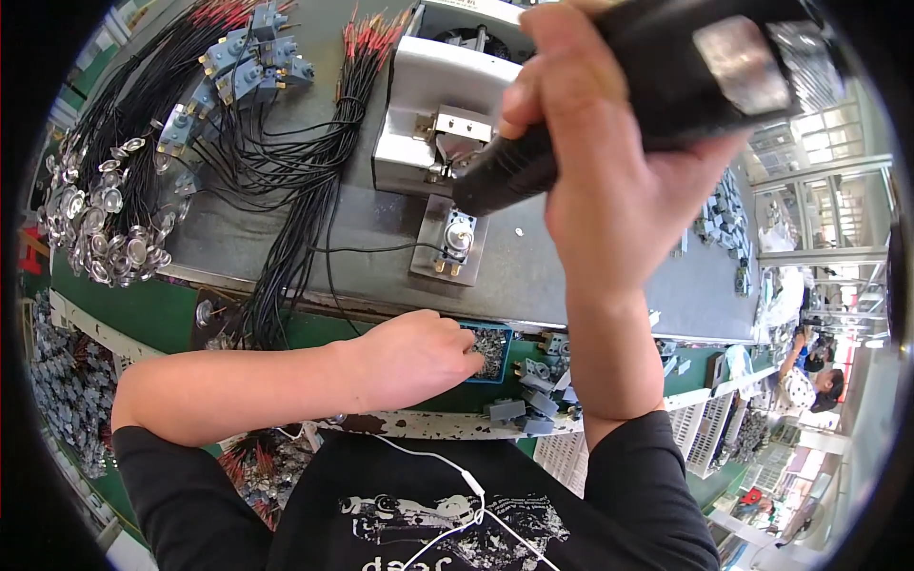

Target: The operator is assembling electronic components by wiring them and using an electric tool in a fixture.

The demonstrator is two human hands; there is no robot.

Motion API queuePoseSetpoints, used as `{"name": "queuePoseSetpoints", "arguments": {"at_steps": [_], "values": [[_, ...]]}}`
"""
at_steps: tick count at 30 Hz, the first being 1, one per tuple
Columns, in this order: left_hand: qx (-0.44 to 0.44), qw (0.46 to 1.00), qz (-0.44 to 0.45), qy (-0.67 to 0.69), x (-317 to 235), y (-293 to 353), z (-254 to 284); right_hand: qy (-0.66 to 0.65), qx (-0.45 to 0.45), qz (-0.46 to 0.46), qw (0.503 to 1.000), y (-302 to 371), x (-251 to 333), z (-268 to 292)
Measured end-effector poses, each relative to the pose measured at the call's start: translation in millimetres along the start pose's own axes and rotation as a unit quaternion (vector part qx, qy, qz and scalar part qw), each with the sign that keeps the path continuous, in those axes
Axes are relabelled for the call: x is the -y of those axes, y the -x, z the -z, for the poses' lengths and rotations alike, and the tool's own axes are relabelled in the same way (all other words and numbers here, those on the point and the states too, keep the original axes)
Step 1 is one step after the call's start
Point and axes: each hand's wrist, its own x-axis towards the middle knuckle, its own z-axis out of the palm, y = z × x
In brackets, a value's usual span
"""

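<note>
My right hand (609,181) is wrapped round a black electric screwdriver (685,76), which slants down to the left. Its tapered nose ends right by a small grey switch-like part (458,235) with brass terminals, seated on a metal block (427,246). Whether the tip touches the part I cannot tell. A black wire runs from this part to the left. Lower down, my left hand (428,352) has its fingertips pinched at a blue tray (507,352) of small metal pieces, probably screws; what lies between the fingers is hidden.
Behind the block stands a white metal machine (407,105). Bundled black wires (319,171) with red ends, grey parts (243,71) and round metal discs (100,224) fill the left side. More grey parts (541,385) lie right of the tray. A person (809,385) sits far right.
</note>
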Motion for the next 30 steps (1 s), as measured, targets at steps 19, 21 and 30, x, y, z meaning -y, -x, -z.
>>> {"name": "queuePoseSetpoints", "arguments": {"at_steps": [19,21,30], "values": [[-0.049,0.999,0.014,0.006,-6.6,-3.1,5.6,0.043,-0.053,-0.026,0.997,17.6,19.4,43.6],[-0.054,0.998,0.028,-0.001,-9.7,-1.6,8.4,0.04,-0.053,-0.025,0.998,19.0,21.6,43.1],[-0.265,0.954,0.108,-0.093,35.6,-2.9,48.4,0.047,-0.044,-0.025,0.998,16.9,32.8,51.2]]}}
